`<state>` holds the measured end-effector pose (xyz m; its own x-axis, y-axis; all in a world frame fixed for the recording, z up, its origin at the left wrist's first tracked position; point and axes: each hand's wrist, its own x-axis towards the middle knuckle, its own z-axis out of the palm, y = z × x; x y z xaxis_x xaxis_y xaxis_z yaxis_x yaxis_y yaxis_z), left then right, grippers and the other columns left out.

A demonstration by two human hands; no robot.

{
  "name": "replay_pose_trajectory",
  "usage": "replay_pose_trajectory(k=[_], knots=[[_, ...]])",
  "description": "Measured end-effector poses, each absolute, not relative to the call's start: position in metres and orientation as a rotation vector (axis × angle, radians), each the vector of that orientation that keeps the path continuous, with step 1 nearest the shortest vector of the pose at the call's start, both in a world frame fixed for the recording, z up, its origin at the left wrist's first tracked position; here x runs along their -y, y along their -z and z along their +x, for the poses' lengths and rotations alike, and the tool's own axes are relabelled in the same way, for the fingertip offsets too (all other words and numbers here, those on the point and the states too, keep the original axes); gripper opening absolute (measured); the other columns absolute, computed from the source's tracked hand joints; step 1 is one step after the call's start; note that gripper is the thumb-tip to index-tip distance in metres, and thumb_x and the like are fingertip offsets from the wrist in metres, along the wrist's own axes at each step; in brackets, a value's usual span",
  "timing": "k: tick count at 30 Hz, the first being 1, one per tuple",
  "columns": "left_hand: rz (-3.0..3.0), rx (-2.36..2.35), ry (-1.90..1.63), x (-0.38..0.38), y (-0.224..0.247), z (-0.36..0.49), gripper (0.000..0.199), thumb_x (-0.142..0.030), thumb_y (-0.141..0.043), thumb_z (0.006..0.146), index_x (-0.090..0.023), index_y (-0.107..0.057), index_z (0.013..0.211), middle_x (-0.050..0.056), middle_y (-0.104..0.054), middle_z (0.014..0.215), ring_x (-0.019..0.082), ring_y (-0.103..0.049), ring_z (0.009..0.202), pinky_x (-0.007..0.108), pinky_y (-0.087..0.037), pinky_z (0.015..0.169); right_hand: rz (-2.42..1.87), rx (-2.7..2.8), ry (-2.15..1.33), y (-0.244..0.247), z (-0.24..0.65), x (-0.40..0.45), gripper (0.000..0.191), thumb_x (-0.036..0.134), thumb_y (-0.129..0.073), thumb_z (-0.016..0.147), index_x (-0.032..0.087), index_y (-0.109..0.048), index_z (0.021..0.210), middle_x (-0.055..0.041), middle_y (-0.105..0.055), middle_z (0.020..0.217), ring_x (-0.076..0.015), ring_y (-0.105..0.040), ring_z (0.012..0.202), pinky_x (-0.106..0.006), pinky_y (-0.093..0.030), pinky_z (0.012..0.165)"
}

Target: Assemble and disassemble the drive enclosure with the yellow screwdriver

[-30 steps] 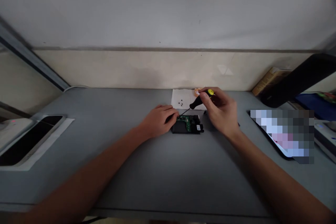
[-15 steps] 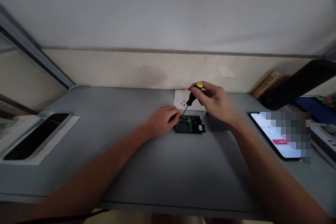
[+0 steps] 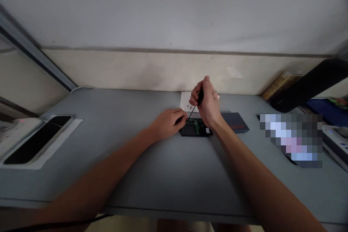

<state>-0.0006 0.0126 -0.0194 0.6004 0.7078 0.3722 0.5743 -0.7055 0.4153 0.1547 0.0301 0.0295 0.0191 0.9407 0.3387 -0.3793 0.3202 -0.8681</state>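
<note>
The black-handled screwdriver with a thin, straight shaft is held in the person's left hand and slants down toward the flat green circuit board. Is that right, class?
Not the left hand: the head view shows the right hand gripping the black-handled screwdriver. It does slant down toward the flat green circuit board.

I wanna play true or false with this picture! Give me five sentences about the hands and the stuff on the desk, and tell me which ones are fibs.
1. The right hand holds a screwdriver. True.
2. Little dark bits lie on the white paper. True.
3. Both hands hold the screwdriver. False: the left hand is at the left end of the black device.
4. The circuit board is bright red. False: the circuit board is green.
5. On the picture's left, a phone-like slab lies on a white sheet. True.
</note>
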Motion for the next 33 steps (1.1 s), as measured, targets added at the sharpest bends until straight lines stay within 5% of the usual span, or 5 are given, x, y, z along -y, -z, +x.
replay_pose_trajectory(k=[33], knots=[[2.546,-1.093,-0.680,-0.012,0.016,0.000,0.024,-0.025,-0.041,0.100,-0.021,-0.065,0.096,0.005,-0.075,0.093,0.022,-0.068,0.085,0.035,-0.052,0.081,-0.634,1.070,-1.238,-0.037,0.159,-0.019,0.049,0.064,-0.062,0.089,0.025,-0.040,0.068,0.0059,-0.032,0.061,-0.0103,-0.030,0.052,-0.027,-0.029,0.047]])
